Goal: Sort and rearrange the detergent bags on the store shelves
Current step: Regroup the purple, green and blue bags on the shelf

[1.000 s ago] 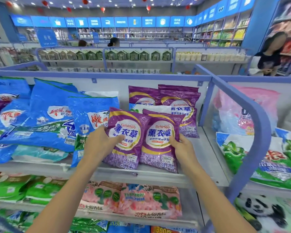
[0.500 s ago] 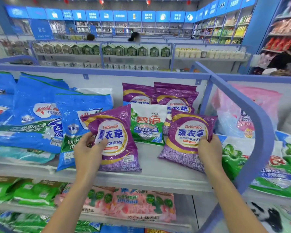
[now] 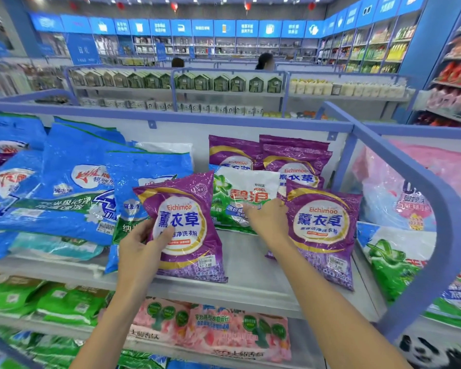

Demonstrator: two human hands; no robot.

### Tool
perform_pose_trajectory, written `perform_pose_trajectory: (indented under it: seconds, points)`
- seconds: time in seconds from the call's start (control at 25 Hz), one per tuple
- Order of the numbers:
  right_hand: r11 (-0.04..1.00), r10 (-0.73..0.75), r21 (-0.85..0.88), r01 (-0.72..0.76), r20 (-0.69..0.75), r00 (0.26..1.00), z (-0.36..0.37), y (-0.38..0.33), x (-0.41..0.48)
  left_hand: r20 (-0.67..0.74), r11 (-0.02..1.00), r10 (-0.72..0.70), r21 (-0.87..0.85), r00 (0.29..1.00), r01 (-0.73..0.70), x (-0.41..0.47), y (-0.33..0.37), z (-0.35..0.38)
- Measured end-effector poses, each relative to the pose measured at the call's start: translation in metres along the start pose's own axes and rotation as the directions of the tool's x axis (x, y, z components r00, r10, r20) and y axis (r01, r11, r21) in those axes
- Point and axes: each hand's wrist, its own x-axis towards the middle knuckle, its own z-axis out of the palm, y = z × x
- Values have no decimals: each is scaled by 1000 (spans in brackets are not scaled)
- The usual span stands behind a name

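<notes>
Store aisle, blue-framed shelf point(image 3: 250, 283) across mid-frame. We see the left hand point(image 3: 141, 243) at centre-left, fingers clamped on the lower left edge of a purple bag point(image 3: 186, 225), held tilted above the shelf. Right hand point(image 3: 269, 219) at centre reaches onto a green-white bag point(image 3: 240, 193) lying on the shelf; fingers curled on its lower edge, grip unclear. Second purple bag point(image 3: 322, 230) lies just right of that hand. Blue bags point(image 3: 72, 187) fill the left.
</notes>
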Motion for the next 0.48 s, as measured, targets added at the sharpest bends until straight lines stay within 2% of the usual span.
perform_pose_trajectory:
  seconds: [0.16, 0.28, 0.4, 0.48]
  points:
    - [994, 74, 74, -74, 7, 997, 0, 1, 3, 35, 1000, -13, -9, 999, 13, -3, 2, 0]
    - [977, -52, 208, 49, 11, 999, 1, 6, -2, 36, 1000, 3, -8, 999, -2, -4, 2, 0]
    - [915, -156, 374, 154, -26, 987, -1, 10, -7, 47, 999, 31, -7, 998, -31, -7, 5, 0]
    - [912, -175, 372, 175, -34, 984, -3, 12, -9, 47, 999, 38, -17, 998, -37, -8, 7, 1]
